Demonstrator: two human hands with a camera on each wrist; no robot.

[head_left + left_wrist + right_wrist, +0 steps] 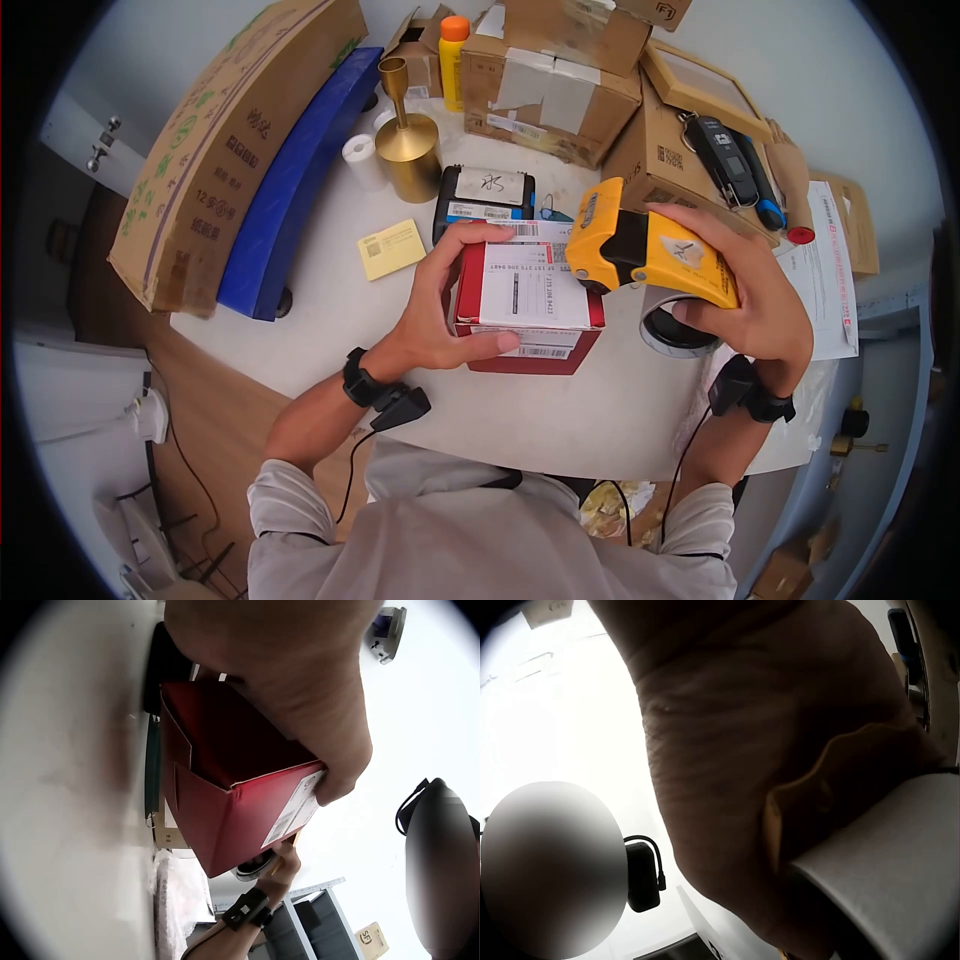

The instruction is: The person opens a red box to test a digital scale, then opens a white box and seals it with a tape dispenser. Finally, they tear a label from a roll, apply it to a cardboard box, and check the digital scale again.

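A red box [530, 350] with white printed labels on its top and front edge is gripped at its left end by my left hand [440, 310], thumb on the front label and fingers over the far edge. My right hand [755, 290] grips a yellow tool with a black middle section [610, 240], its head over the right end of the box. In the left wrist view the red box [255, 810] shows its side flaps, with the left hand [300, 690] over it. The right wrist view shows mostly the palm [757, 750], dark.
A label printer [485, 190] stands behind the box, with a yellow note pad [391, 250] to its left. A round dark-mouthed container [680, 325] is below the right hand. Brass holder [408, 160], cartons [545, 95] and a blue panel [300, 180] line the back and left.
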